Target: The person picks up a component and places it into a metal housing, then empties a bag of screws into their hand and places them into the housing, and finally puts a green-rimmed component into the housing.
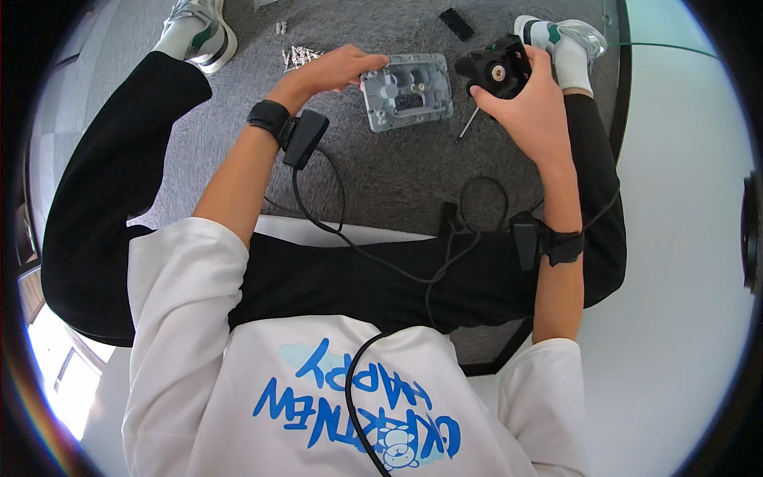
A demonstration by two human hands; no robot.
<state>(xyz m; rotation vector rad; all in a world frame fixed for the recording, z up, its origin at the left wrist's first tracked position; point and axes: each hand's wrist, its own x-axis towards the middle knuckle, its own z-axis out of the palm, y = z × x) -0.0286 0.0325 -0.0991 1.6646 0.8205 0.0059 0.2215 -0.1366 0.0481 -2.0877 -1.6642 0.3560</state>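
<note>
My left hand [338, 67] reaches forward, its fingers touching the left edge of a grey metal housing plate [407, 91] that lies flat on the grey carpet. My right hand [528, 99] holds up a black motor-like part [494, 70] with a pale round hub, just right of the plate. A thin screwdriver shaft [468, 123] lies on the carpet below that part.
A heap of small silver screws [298, 56] lies left of my left hand. A black ribbed block [457, 24] sits farther ahead. My crossed legs in black trousers [111, 167] and both shoes frame the carpet [397, 175]. Cables run from both wrist devices.
</note>
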